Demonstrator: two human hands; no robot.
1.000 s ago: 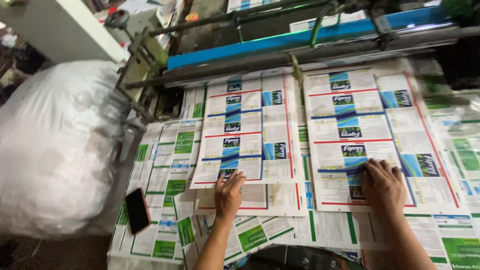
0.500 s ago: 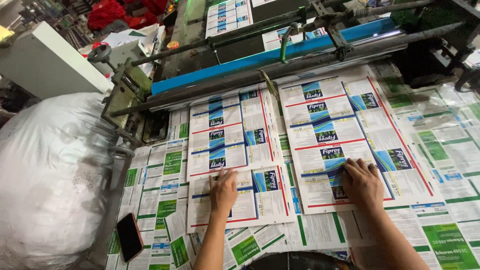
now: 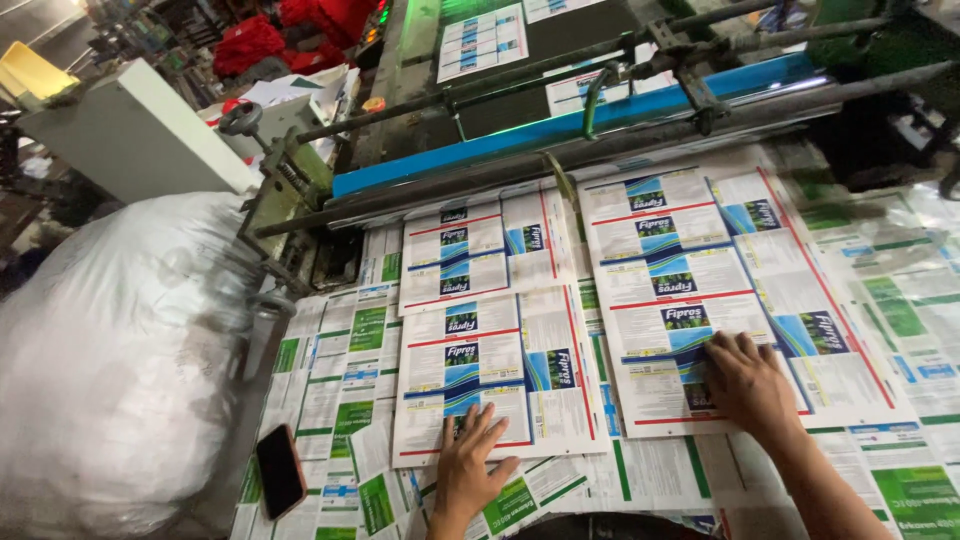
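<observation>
Printed sheets (image 3: 500, 340) with blue and red panels lie flat on the table at the machine's delivery end, in two columns just below the blue bar (image 3: 600, 118). I have my left hand (image 3: 472, 462) spread open, fingers splayed, pressing on the bottom edge of the left column, gripping nothing. My right hand (image 3: 745, 382) is also open and flat, palm down on the lower part of the right column (image 3: 690, 270), seemingly to keep it square. Both columns rest on green-printed sheets (image 3: 350, 350). A dark phone (image 3: 279, 470) lies left of my left hand, beside a big white sack (image 3: 110, 360).
</observation>
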